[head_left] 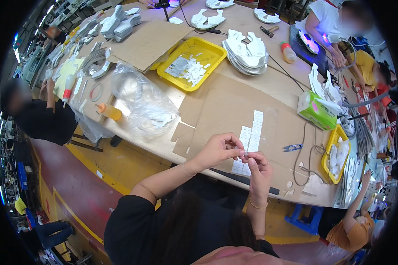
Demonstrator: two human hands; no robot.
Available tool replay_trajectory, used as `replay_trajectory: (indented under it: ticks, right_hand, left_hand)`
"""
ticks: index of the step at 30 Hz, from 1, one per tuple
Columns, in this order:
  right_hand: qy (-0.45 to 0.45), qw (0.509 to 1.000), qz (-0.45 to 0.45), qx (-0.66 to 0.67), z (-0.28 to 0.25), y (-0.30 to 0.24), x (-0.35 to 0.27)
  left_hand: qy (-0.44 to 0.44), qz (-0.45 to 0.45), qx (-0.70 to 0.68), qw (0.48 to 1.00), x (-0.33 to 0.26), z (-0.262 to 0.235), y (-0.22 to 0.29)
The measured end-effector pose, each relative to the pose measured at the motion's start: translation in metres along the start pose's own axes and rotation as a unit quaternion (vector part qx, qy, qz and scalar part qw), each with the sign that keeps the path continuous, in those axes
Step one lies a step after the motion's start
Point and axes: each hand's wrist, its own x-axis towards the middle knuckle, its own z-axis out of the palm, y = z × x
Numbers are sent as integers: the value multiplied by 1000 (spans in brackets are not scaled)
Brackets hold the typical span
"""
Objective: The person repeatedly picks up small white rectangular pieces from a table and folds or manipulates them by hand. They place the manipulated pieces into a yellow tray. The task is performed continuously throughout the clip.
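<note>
My left hand (222,148) and my right hand (259,169) meet fingertip to fingertip over the near edge of the table, both pinched closed. Something small and pale sits between their fingers, too tiny to name. Just beyond and partly behind them, small white labels (257,124) lie in neat columns on a brown cardboard sheet (221,110). Farther off, a yellow tray (220,57) holds a heap of loose white pieces and a grey-white packet. To the right of the labels rest blue-handled thread snips (292,147).
A stack of white cut shapes (247,53) stands behind the tray's right side. Clear plastic bags (139,95) and an orange-capped glue bottle (109,111) lie left. A green tissue pack (316,110), a loose cord (301,170) and another yellow tray (325,161) are right. Co-workers sit around.
</note>
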Motion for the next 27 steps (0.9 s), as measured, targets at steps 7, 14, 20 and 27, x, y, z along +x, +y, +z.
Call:
replay_trajectory:
  ticks: [7, 14, 20, 27]
  right_hand:
    - [-30, 999, 10, 32, -5, -1, -2]
    - [-72, 992, 38, 100, -3, -12, -6]
    - [-76, 994, -7, 75, 2, -17, -7]
    - [-49, 995, -74, -43, 7, -26, -13]
  left_hand:
    - [4, -11, -13, 1000, -12, 9, 14]
    - [-4, -8, -15, 1000, -26, 21, 30]
    - [10, 50, 58, 997, -34, 29, 35]
    - [-9, 166, 195, 967, -42, 28, 34]
